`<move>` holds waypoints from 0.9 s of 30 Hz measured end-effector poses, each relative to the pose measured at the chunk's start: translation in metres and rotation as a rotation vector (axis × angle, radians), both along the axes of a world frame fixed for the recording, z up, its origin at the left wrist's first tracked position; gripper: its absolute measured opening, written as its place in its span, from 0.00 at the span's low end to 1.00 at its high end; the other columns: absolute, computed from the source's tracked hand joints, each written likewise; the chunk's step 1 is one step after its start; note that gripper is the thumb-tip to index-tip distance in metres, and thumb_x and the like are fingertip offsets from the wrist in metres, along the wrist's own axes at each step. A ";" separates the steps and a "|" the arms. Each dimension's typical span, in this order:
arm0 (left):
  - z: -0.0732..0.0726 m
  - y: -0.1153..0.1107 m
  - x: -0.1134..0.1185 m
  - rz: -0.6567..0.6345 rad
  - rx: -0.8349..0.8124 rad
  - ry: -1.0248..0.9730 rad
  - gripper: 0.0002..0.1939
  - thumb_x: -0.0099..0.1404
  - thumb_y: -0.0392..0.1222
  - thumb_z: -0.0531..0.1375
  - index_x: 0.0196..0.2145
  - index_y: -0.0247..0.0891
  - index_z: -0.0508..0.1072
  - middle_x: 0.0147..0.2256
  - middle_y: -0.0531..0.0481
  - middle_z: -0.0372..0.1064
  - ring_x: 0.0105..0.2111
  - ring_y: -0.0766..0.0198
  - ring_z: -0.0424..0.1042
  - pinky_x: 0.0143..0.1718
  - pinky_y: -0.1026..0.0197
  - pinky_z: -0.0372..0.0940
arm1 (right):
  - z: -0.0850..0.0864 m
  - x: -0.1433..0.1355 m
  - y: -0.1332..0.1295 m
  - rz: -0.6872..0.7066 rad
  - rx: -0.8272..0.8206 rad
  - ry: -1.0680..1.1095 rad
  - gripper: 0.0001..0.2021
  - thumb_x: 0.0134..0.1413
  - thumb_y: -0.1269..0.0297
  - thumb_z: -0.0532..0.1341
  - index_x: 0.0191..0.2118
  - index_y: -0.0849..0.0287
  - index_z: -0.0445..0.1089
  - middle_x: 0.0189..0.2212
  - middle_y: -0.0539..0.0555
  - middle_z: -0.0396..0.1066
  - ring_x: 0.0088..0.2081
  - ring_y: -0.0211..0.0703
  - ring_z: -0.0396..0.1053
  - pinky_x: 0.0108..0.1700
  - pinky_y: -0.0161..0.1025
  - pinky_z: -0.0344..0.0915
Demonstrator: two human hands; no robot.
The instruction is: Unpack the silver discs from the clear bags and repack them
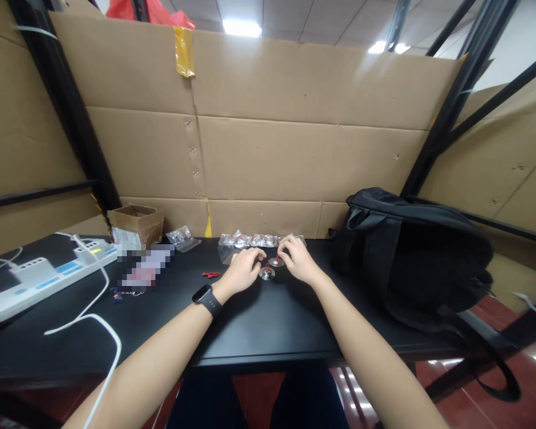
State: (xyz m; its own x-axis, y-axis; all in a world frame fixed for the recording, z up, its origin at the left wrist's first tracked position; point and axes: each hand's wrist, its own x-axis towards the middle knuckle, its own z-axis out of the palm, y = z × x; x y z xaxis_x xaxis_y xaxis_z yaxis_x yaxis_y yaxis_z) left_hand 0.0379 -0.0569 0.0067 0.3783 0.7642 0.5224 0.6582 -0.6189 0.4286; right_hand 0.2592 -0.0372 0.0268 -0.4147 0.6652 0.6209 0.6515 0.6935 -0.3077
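Two small shiny metal discs with red cords, much like finger cymbals, are between my hands on the black table. My right hand [297, 258] pinches the red cord of the farther disc [274, 262], which looks tilted at the tabletop. Just left of the nearer disc [267, 274], my left hand [245, 270] has bent fingers with a gap between thumb and forefinger, and nothing shows in it. A red cord piece [211, 274] lies to the left of that hand. Behind both hands is a row of clear plastic packets [254, 240] with shiny contents, partly covered by my fingers.
A black backpack [411, 256] takes up the table's right side. On the left are a white power strip [49, 283] with cables, an open cardboard box [138, 223], another clear packet [183, 238] and a blurred-out item. Cardboard panels [268, 149] wall the back.
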 end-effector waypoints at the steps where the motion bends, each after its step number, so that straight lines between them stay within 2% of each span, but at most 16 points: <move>1: -0.003 -0.001 0.002 0.007 -0.009 0.036 0.14 0.67 0.37 0.54 0.50 0.43 0.71 0.46 0.47 0.74 0.48 0.54 0.69 0.50 0.52 0.60 | 0.000 0.005 0.002 -0.047 -0.016 -0.020 0.04 0.62 0.71 0.57 0.36 0.58 0.69 0.43 0.57 0.67 0.47 0.48 0.63 0.53 0.47 0.59; 6: -0.012 -0.003 0.009 -0.035 0.048 0.185 0.18 0.70 0.41 0.53 0.56 0.49 0.69 0.54 0.47 0.71 0.51 0.51 0.65 0.51 0.49 0.53 | -0.005 0.024 0.011 -0.204 -0.173 -0.156 0.04 0.58 0.72 0.60 0.33 0.58 0.71 0.43 0.57 0.69 0.48 0.50 0.64 0.49 0.46 0.60; 8: -0.012 -0.003 0.011 -0.036 0.096 0.226 0.16 0.71 0.41 0.53 0.54 0.49 0.71 0.52 0.48 0.72 0.50 0.52 0.65 0.51 0.49 0.51 | -0.006 0.028 0.012 -0.181 -0.223 -0.156 0.05 0.57 0.73 0.60 0.31 0.59 0.71 0.40 0.57 0.71 0.45 0.48 0.67 0.46 0.43 0.61; 13: -0.008 -0.003 0.012 -0.003 0.175 0.325 0.11 0.71 0.41 0.54 0.38 0.44 0.76 0.39 0.47 0.76 0.46 0.53 0.65 0.49 0.49 0.48 | -0.008 0.032 0.014 -0.040 -0.373 -0.065 0.06 0.56 0.74 0.59 0.31 0.59 0.71 0.26 0.52 0.75 0.29 0.41 0.72 0.35 0.35 0.63; 18: -0.006 -0.007 0.009 0.048 0.206 0.366 0.11 0.71 0.39 0.53 0.35 0.42 0.75 0.36 0.46 0.75 0.43 0.53 0.64 0.46 0.49 0.48 | -0.013 0.031 0.015 0.026 -0.417 0.019 0.05 0.54 0.73 0.61 0.35 0.60 0.74 0.27 0.53 0.77 0.28 0.40 0.74 0.34 0.33 0.65; 21: -0.006 -0.008 0.006 0.039 0.202 0.378 0.13 0.70 0.38 0.53 0.34 0.42 0.77 0.34 0.46 0.75 0.41 0.54 0.64 0.44 0.50 0.48 | -0.015 0.033 0.016 0.047 -0.470 0.002 0.08 0.51 0.70 0.66 0.38 0.61 0.76 0.27 0.52 0.78 0.27 0.40 0.74 0.33 0.33 0.65; 24: -0.006 -0.006 0.003 0.032 0.207 0.375 0.14 0.70 0.38 0.53 0.33 0.43 0.78 0.33 0.46 0.74 0.41 0.54 0.64 0.43 0.50 0.47 | -0.015 0.035 0.017 0.039 -0.480 -0.053 0.07 0.46 0.70 0.69 0.35 0.60 0.79 0.27 0.52 0.79 0.27 0.39 0.73 0.32 0.32 0.64; 27: -0.006 -0.003 0.001 0.045 0.215 0.364 0.14 0.70 0.39 0.53 0.32 0.42 0.77 0.33 0.47 0.74 0.42 0.54 0.64 0.44 0.49 0.47 | -0.013 0.036 0.016 0.041 -0.460 -0.082 0.05 0.46 0.72 0.67 0.32 0.60 0.81 0.26 0.53 0.79 0.27 0.39 0.73 0.32 0.32 0.64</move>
